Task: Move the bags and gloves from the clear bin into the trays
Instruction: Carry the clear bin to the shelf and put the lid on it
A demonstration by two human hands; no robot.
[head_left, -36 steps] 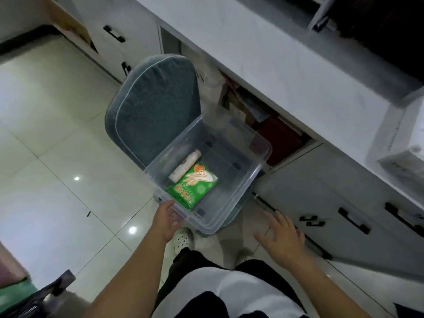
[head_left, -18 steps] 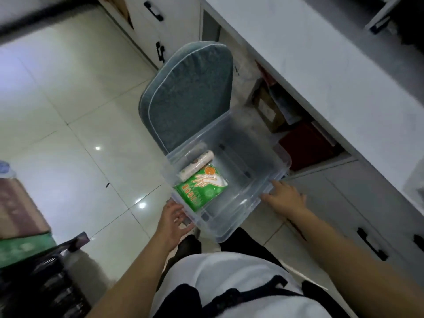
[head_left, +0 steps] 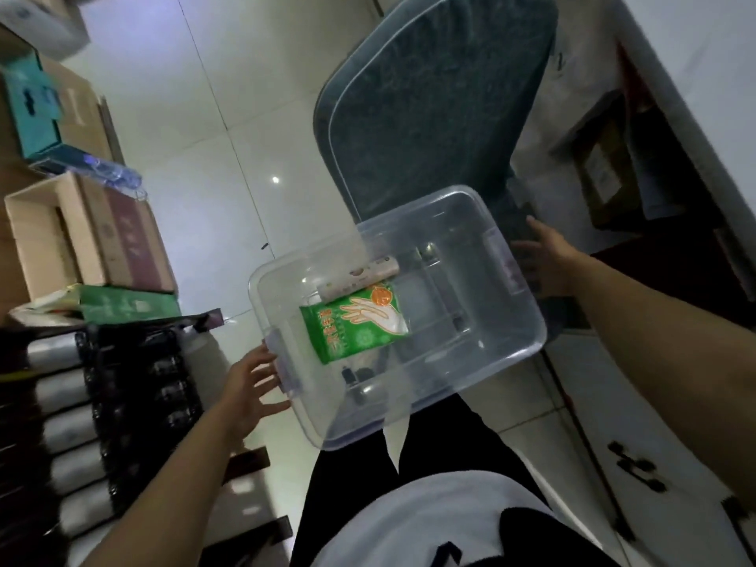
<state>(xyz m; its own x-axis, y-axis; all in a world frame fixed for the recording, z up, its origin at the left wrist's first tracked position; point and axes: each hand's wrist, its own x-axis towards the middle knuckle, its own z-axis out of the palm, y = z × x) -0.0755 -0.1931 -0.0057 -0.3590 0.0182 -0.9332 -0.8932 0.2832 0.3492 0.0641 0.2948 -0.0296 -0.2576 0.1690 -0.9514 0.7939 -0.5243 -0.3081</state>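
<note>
Two hands carry the clear bin: left hand and right hand each curl under an end handle. Between them, nearer the left grip, lie the green glove packet and bag roll, its long axis running hand to hand.

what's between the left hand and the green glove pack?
Head view: only the clear bin's end wall and handle; left hand grips there, glove pack lies inside.
</note>
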